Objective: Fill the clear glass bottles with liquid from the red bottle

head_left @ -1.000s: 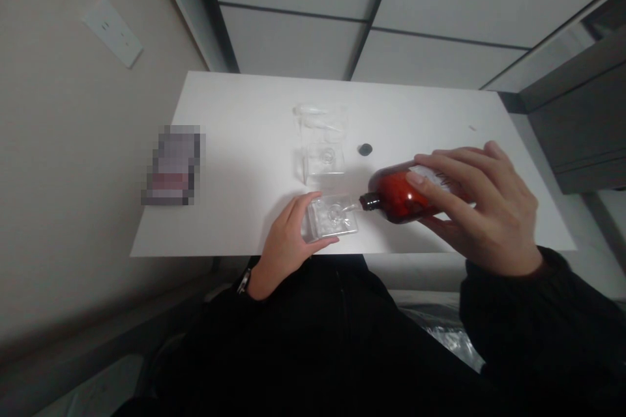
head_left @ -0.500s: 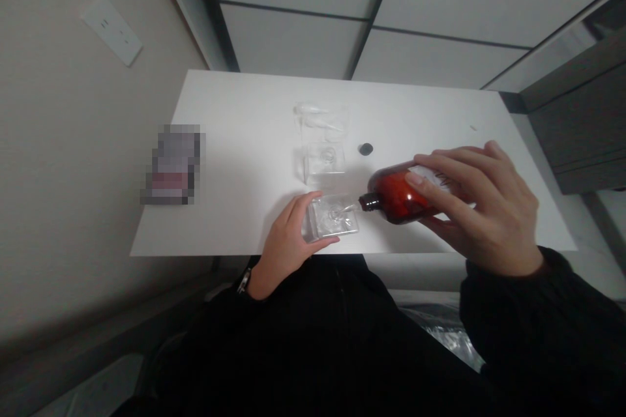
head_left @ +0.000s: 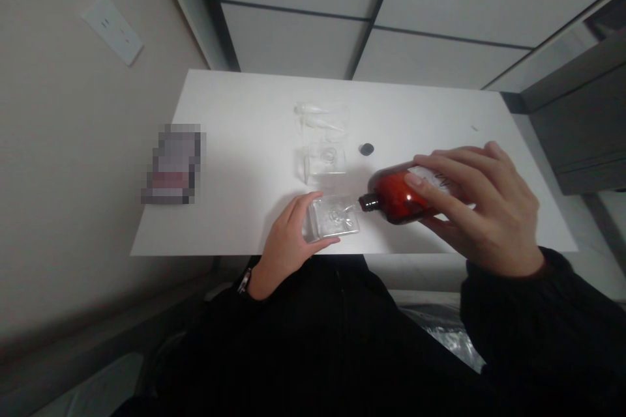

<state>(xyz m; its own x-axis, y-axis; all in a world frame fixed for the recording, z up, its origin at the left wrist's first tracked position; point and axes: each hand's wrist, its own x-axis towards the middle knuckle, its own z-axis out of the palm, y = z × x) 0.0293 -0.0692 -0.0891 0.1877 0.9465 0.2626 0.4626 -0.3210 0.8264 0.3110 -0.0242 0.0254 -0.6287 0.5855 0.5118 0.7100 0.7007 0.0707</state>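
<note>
My right hand [head_left: 484,208] is shut around an amber bottle [head_left: 398,197] with a white label, holding it tilted on its side with the black neck pointing left. My left hand [head_left: 286,242] grips a transparent square bottle [head_left: 335,216] lying nearly flat just above the white table, with its narrow neck facing the amber neck. The two necks are very close, and I cannot tell whether they touch. No liquid stream is visible at this size.
A similar transparent square bottle [head_left: 324,163] stands on the white table [head_left: 235,143], and a crumpled transparent item [head_left: 321,118] lies beyond it. A small black cap [head_left: 366,149] sits nearby. A pixelated object [head_left: 173,164] lies at the left, against a wall with a socket plate [head_left: 112,30].
</note>
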